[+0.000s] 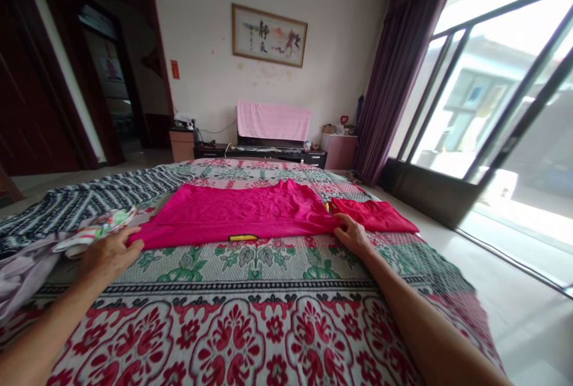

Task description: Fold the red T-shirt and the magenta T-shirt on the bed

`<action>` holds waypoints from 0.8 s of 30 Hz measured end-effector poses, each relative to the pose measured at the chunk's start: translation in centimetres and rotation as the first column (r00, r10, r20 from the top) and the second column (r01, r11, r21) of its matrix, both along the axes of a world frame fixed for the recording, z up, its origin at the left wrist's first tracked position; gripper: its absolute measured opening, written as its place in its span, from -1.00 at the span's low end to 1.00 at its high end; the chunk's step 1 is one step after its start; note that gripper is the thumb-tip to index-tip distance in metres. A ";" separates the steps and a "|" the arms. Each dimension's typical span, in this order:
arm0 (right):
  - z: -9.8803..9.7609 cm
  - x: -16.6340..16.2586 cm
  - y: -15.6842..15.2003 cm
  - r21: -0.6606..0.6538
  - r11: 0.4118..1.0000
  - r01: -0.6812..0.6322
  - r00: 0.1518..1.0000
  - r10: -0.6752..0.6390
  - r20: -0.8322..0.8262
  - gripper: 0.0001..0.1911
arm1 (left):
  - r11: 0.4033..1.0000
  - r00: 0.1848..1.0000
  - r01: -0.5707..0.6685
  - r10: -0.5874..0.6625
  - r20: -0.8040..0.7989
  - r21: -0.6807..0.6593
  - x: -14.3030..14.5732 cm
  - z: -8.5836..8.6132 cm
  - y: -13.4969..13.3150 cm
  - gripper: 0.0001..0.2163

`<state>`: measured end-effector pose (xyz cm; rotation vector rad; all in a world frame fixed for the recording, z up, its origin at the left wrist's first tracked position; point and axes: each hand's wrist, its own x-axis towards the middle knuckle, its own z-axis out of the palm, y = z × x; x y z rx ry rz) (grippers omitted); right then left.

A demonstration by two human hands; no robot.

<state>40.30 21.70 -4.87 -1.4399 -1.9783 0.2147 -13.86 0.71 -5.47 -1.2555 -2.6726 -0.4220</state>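
Pink cloth (242, 213) is at ctr of frame, laid on the bedspread (206, 314), long side running L to R. Your L hand (107, 255) grips its near corner, left of ctr, betw. thumb and fingers; your R hand (353, 235) pinches the near edge at the other end, right of ctr. Neither appears released.

Progress, as judged: cloth is spread and near edge runs approx. straight; creases in the middle and an uneven far edge remain. No. of layers: can't tell.

Condition: bright, plain, thin-looking, sl. sheen, wrinkled esp. toward R. Yellow-and-black patch (243, 237) at near edge, mid-frame; can't tell if attached.

Red cloth (376, 216), right of ctr, lies beside your R hand, compact, prob. already folded. Striped cloth (102, 195) and print cloth (111, 219), left of frame, lie loose, untidied.
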 end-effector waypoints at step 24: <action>0.4 -1.5 0.4 -0.078 0.977 0.198 0.972 -0.185 0.144 -0.52 | 0.998 0.998 -0.061 0.062 -0.032 0.023 2.9 1.3 -0.6 -0.53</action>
